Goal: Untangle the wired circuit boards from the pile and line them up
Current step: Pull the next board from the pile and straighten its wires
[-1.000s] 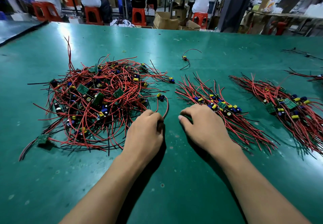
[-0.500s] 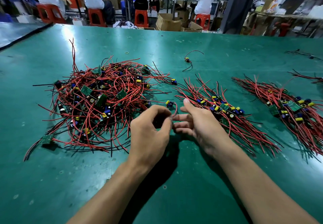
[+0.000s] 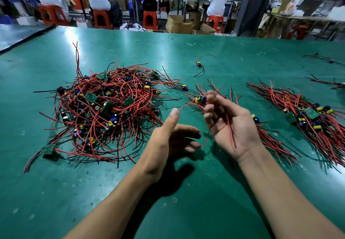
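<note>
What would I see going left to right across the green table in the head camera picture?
First the tangled pile of red-wired boards → left hand → right hand, holding one wired board → lined-up row of boards on the far right.

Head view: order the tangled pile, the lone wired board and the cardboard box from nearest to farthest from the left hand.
From the left hand:
1. Tangled pile, just to its left.
2. Lone wired board, farther back on the table, slightly right.
3. Cardboard box, beyond the table's far edge.
</note>
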The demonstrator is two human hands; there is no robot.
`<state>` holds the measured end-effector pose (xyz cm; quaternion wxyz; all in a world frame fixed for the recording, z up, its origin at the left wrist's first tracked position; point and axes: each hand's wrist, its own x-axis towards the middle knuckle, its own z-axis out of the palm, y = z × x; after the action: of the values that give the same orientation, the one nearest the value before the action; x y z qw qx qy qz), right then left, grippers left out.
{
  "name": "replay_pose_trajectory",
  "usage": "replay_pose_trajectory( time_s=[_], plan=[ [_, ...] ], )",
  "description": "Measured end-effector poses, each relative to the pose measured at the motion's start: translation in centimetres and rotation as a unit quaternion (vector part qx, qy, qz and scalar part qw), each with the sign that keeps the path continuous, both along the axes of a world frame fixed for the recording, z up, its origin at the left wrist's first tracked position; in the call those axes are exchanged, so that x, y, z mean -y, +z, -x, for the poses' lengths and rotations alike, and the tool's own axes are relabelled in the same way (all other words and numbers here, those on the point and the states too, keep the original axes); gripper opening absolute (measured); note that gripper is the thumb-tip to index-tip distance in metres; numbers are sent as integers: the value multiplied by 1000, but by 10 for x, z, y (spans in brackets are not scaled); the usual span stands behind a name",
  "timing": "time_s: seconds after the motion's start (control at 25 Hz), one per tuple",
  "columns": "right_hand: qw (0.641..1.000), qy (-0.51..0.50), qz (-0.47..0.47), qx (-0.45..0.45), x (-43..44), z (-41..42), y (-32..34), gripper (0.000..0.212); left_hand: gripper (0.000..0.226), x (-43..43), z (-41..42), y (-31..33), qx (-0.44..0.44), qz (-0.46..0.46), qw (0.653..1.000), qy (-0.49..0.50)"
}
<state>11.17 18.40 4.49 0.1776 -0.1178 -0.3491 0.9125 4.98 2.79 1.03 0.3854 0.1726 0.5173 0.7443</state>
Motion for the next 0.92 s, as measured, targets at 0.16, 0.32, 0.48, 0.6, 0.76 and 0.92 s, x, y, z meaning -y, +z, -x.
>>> replay_pose_trajectory(
  time_s=[0.16,0.32,0.48,0.6,0.76,0.92],
  plan=[
    [982,113,103,-114,-4,-13,2,44,14,-6,0,-3,-90,29,991,94],
    [961,213,106,-141,0,-15,1,39,35,-10,3,0,-49,-23,988,143],
    [984,148,-97,9,8,-4,-6,24,34,0,12,6,107,-75,991,39],
    [957,32,-277,76,10,2,-13,27,49,6,13,6,111,-67,991,-23],
    [907,-17,-410,95,11,1,-18,32,35,5,9,4,75,-24,997,-25],
    [899,-9,-423,112,11,0,-21,34,18,1,8,-1,67,-25,997,-29]
  ],
)
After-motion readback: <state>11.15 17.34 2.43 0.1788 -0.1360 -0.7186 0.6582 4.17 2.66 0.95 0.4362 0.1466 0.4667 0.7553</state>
